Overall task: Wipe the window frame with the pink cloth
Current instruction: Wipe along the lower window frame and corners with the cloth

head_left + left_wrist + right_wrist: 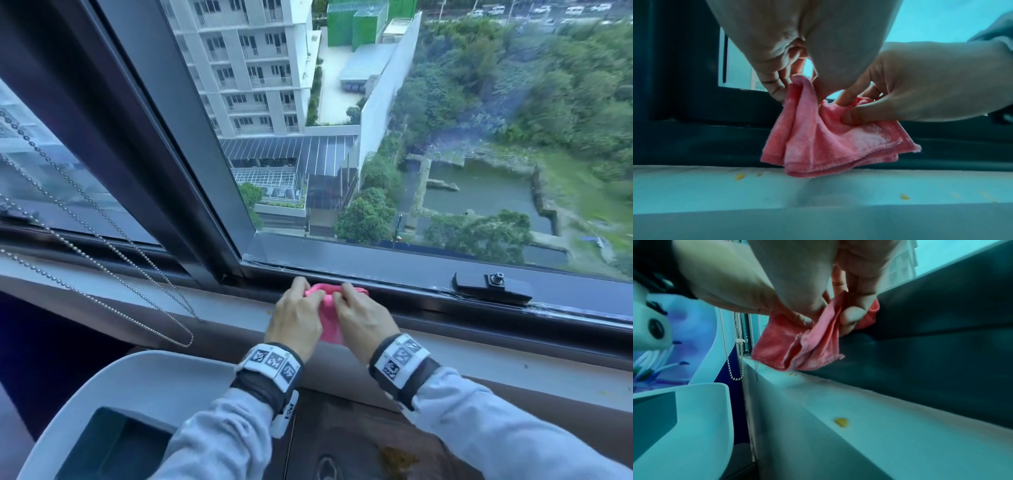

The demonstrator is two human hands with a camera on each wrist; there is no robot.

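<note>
A folded pink cloth [329,310] hangs between my two hands in front of the dark lower window frame [411,279], just right of the vertical mullion. My left hand [308,297] pinches its left top edge and my right hand [345,297] pinches its right top edge. In the left wrist view the pink cloth [828,146] droops down onto the pale sill [715,186], bunched in folds. In the right wrist view my right hand's fingers [851,316] are curled round the pink cloth [797,350], close to the frame [931,337].
A bead chain [102,246] loops down at the left over the sill. A black window latch [493,286] sits on the frame to the right. Yellow crumbs [841,422] lie on the sill. A white moulded chair [137,387] stands below left, and a dark tabletop [359,438] lies under my arms.
</note>
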